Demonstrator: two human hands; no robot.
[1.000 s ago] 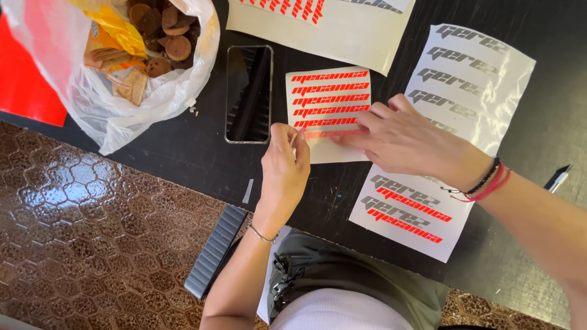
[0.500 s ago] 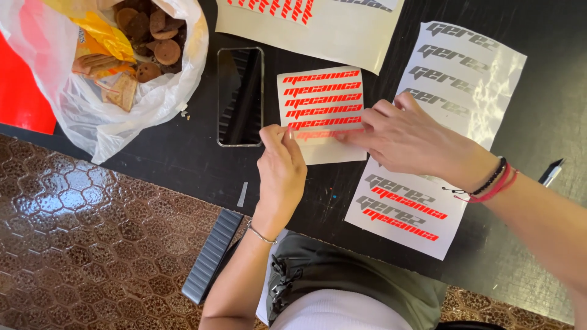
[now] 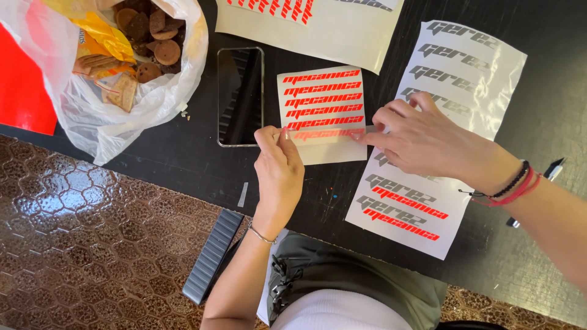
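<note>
two hands, left hand (image 3: 278, 165) and right hand (image 3: 422, 137), stretch clear tape strip (image 3: 324, 130) over small sticker sheet (image 3: 322, 113).

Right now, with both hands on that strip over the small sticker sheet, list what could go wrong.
1. The clear strip stretched between the left hand and right hand might land skewed across the red lettering of the small sheet.
2. The right hand rests on the long sheet and could drag it.
3. The phone lies close by the left hand and could get nudged.

matt paper sticker sheet (image 3: 322, 110), glossy glass phone (image 3: 240, 96), thin crinkled plastic bag (image 3: 116, 116), smooth black table (image 3: 183, 159).
</note>
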